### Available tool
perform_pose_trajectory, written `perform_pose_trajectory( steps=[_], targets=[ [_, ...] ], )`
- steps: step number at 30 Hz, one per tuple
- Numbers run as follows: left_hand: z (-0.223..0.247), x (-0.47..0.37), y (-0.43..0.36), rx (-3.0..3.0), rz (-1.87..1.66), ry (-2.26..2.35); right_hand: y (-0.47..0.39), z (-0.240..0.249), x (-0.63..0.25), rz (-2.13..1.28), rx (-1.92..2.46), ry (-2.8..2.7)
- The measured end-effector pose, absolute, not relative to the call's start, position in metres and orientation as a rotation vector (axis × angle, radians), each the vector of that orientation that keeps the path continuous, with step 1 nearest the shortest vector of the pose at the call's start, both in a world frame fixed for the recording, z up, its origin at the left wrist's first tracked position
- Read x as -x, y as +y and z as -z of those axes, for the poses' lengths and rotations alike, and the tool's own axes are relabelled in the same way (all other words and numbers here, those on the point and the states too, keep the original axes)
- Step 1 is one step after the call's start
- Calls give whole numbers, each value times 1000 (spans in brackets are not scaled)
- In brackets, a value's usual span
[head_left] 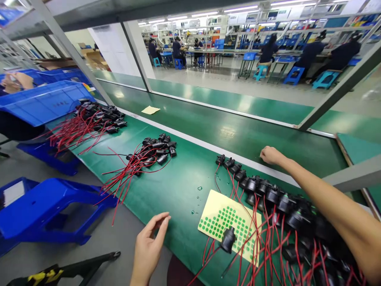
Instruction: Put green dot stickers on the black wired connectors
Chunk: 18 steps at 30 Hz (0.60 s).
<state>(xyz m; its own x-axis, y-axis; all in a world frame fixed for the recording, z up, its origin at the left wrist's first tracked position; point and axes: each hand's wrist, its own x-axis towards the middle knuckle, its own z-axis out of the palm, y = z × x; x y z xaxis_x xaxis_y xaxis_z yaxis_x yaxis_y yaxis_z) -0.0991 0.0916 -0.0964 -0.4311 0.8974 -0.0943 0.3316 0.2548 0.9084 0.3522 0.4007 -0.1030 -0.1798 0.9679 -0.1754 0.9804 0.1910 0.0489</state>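
Note:
My left hand [150,242] is over the near edge of the green table, its thumb and fingertips close together; whether something tiny is between them cannot be made out. My right hand [270,155] is curled above the far strip of the table, beyond a row of black parts [251,184] with red wires. What its fingers hold, if anything, is hidden. Between the hands lies a pale yellow sheet [211,206] with green round stickers. One black part [228,240] rests on the sheet, its wire running toward the near edge.
Two more piles of wired black parts, a middle one [159,151] and a left one [101,117], lie near a blue bin [47,103]. A yellow paper [151,110] lies farther back. Metal posts [135,55] rise from the bench. Blue stools [53,210] stand at left; people sit beyond.

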Motion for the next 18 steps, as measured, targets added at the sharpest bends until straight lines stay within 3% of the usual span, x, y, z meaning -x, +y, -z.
perform_pose_trajectory(
  steps=[18],
  targets=[
    [98, 93, 95, -1155, -1101, 1887, 405, 130, -371, 46, -1774, 2377]
  ],
)
